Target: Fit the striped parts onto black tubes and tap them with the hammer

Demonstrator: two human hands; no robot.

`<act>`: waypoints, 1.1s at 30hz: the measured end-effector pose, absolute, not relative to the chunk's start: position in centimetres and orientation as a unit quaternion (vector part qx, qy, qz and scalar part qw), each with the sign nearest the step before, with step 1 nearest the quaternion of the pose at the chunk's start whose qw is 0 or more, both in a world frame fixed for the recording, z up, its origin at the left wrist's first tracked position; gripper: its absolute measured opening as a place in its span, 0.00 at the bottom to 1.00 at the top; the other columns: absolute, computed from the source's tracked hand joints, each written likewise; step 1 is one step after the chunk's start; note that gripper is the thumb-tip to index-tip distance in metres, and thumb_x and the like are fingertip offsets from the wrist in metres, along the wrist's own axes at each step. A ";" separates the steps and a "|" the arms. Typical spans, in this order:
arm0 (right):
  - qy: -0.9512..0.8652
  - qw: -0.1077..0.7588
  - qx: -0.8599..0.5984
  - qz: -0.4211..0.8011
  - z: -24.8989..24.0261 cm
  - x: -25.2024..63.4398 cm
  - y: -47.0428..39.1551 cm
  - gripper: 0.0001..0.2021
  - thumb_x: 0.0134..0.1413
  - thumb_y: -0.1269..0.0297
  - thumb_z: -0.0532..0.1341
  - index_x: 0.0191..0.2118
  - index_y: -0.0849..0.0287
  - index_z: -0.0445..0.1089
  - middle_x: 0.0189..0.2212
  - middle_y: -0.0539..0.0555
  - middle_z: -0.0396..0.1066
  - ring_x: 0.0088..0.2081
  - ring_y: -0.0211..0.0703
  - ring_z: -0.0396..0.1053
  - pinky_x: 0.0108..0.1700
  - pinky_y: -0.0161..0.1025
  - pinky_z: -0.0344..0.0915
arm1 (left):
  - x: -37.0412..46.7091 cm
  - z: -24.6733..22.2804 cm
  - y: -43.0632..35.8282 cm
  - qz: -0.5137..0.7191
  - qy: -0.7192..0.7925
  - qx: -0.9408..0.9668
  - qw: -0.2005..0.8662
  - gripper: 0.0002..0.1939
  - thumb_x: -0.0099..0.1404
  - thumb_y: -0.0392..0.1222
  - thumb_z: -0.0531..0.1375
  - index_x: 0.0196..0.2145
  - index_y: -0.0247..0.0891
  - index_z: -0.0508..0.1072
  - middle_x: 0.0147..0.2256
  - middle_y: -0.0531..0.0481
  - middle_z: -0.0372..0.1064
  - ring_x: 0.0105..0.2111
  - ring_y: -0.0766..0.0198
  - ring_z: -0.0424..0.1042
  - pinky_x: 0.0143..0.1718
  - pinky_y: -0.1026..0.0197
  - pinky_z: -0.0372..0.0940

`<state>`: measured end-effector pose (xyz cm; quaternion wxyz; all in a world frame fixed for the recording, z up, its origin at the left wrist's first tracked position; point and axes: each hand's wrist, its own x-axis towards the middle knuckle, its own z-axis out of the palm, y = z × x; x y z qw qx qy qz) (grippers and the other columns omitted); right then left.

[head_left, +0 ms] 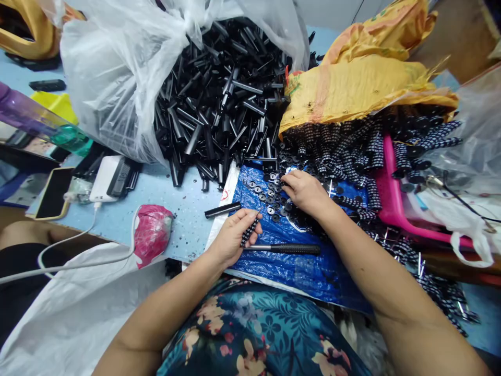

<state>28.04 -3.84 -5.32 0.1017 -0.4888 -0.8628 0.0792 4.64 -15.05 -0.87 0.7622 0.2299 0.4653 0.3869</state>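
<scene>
My left hand [230,237] is closed round a small black-and-white patterned grip [249,234], which it holds tilted over the blue sheet [274,277]. Small black round caps [271,210] with holes lie scattered on that sheet. At their far edge, my right hand [306,192] has its fingertips pinched together, and whatever is between them is hidden. A metal rod with a black textured handle [295,249] lies just below the patterned grip. Beside my left hand rests a single black tube [222,210].
Black tubes [219,104] spill from a clear plastic bag [113,68] at the back. Patterned grips [344,143] pour from a yellow sack [340,89], beside a pink basket [385,193]. On the left are a red wrapped bundle [153,232], a white charger [107,178] with cable and a phone [55,192].
</scene>
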 end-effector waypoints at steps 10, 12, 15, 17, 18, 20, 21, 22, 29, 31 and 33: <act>-0.756 0.258 -0.572 0.185 -4.7 30.6 -5.8 0.13 0.62 0.55 0.59 0.47 0.57 0.71 0.34 0.54 0.73 0.30 0.44 0.68 0.36 0.41 0.67 | 3.8 -1.0 -15.2 0.385 0.459 0.222 0.770 0.20 0.60 0.55 0.66 0.38 0.33 0.73 0.25 0.52 0.69 0.16 0.74 0.61 0.16 0.70 0.49; -0.723 0.303 -0.595 0.179 -4.4 31.7 -5.4 0.15 0.60 0.55 0.60 0.47 0.57 0.74 0.34 0.53 0.75 0.30 0.43 0.69 0.36 0.42 0.68 | 3.9 -1.0 -15.2 0.381 0.460 0.227 0.769 0.20 0.60 0.54 0.66 0.38 0.34 0.72 0.25 0.53 0.69 0.16 0.74 0.61 0.16 0.70 0.49; -0.732 0.295 -0.601 0.125 -3.9 32.3 -3.5 0.13 0.60 0.58 0.60 0.45 0.57 0.77 0.39 0.56 0.77 0.36 0.46 0.72 0.43 0.45 0.69 | 4.6 -0.8 -15.2 0.373 0.453 0.237 0.775 0.20 0.60 0.55 0.66 0.38 0.34 0.72 0.25 0.53 0.69 0.16 0.75 0.60 0.16 0.70 0.48; -0.763 0.237 -0.593 0.099 -3.7 31.9 -2.1 0.12 0.60 0.62 0.60 0.46 0.57 0.77 0.42 0.58 0.77 0.42 0.49 0.73 0.49 0.45 0.68 | 5.0 -0.7 -15.2 0.366 0.450 0.242 0.778 0.20 0.60 0.55 0.66 0.38 0.34 0.72 0.25 0.53 0.69 0.16 0.75 0.60 0.16 0.71 0.48; -0.782 0.195 -0.586 0.087 -3.7 31.5 -1.5 0.12 0.61 0.64 0.59 0.47 0.58 0.77 0.44 0.58 0.77 0.45 0.50 0.73 0.50 0.45 0.67 | 5.1 -0.7 -15.2 0.363 0.451 0.243 0.778 0.20 0.60 0.55 0.66 0.38 0.34 0.71 0.25 0.53 0.69 0.16 0.75 0.60 0.16 0.71 0.48; -0.813 0.109 -0.567 0.072 -3.9 30.6 -0.7 0.13 0.62 0.68 0.58 0.47 0.59 0.77 0.45 0.59 0.76 0.47 0.49 0.73 0.51 0.43 0.67 | 5.1 -0.6 -15.4 0.360 0.456 0.242 0.777 0.20 0.60 0.55 0.66 0.38 0.34 0.71 0.25 0.53 0.69 0.16 0.75 0.60 0.16 0.71 0.48; -0.825 0.075 -0.555 0.071 -4.0 30.2 -0.4 0.13 0.62 0.69 0.57 0.47 0.59 0.77 0.45 0.59 0.76 0.46 0.49 0.73 0.50 0.41 0.67 | 5.0 -0.6 -15.5 0.360 0.459 0.241 0.776 0.20 0.60 0.55 0.66 0.38 0.34 0.71 0.25 0.53 0.69 0.16 0.75 0.60 0.16 0.71 0.48; -0.835 0.051 -0.543 0.072 -4.2 29.8 -0.2 0.13 0.62 0.71 0.56 0.47 0.59 0.77 0.45 0.59 0.75 0.45 0.48 0.73 0.49 0.41 0.67 | 4.9 -0.6 -15.5 0.360 0.462 0.241 0.774 0.20 0.60 0.55 0.66 0.38 0.34 0.71 0.25 0.53 0.69 0.16 0.76 0.60 0.16 0.71 0.48; -0.829 0.106 -0.537 0.115 -3.3 29.3 -1.7 0.11 0.62 0.66 0.58 0.44 0.60 0.77 0.41 0.61 0.75 0.42 0.52 0.73 0.47 0.47 0.69 | 4.1 -1.0 -14.9 0.376 0.449 0.240 0.774 0.20 0.62 0.55 0.65 0.39 0.34 0.72 0.25 0.53 0.70 0.16 0.75 0.61 0.16 0.70 0.48; -0.796 0.208 -0.527 0.212 -2.2 28.9 -4.2 0.11 0.61 0.60 0.62 0.45 0.58 0.77 0.39 0.59 0.76 0.40 0.50 0.73 0.46 0.46 0.70 | 4.1 -1.0 -14.9 0.372 0.441 0.251 0.777 0.19 0.63 0.55 0.64 0.39 0.34 0.72 0.26 0.53 0.70 0.15 0.76 0.60 0.16 0.70 0.48; -0.720 0.282 -0.510 0.378 -1.3 28.2 -7.5 0.15 0.60 0.54 0.64 0.47 0.55 0.77 0.33 0.54 0.76 0.33 0.43 0.72 0.37 0.41 0.72 | 4.2 -0.9 -15.0 0.365 0.430 0.267 0.781 0.19 0.63 0.54 0.65 0.39 0.33 0.73 0.26 0.53 0.71 0.16 0.76 0.60 0.16 0.70 0.48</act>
